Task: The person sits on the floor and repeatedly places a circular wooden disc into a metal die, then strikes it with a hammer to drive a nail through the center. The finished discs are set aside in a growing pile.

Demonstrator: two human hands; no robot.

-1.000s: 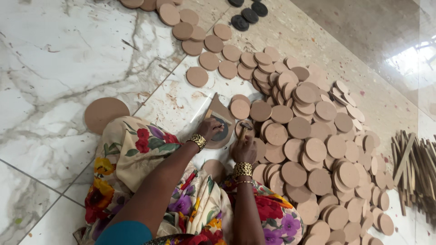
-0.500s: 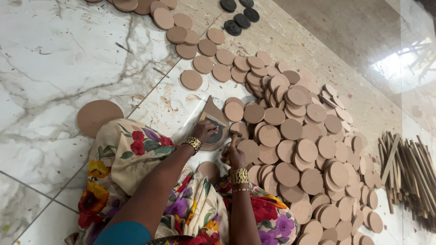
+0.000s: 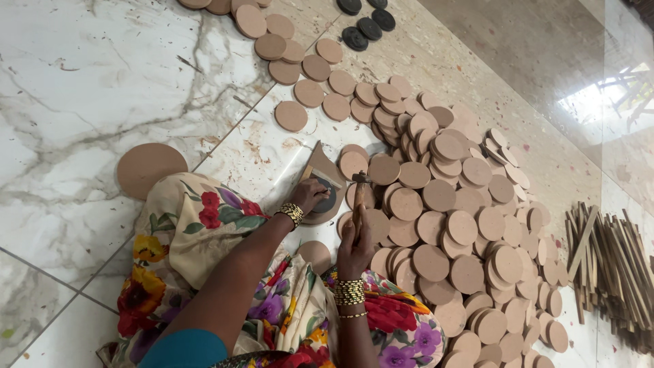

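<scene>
a person sits on a pale marble floor (image 3: 82,88), seen from above, with a flowered cloth (image 3: 204,238) over the lap. the left hand (image 3: 308,195), a gold bangle at its wrist, presses curled fingers onto a brown disc (image 3: 325,199) just beyond the knees; a slim stick and an angled brown sheet (image 3: 321,163) lie under and behind that disc. the right hand (image 3: 354,252), with beaded bangles, is closed around the wooden handle of a small hammer (image 3: 358,204), whose dark head is raised just right of the disc. a big heap of round brown discs (image 3: 463,225) spreads right of the hammer and runs on beyond it. one larger disc (image 3: 151,169) lies alone left of the lap. black discs (image 3: 364,24) sit far beyond the heap. a bundle of wooden sticks (image 3: 610,262) lies right of the heap
</scene>
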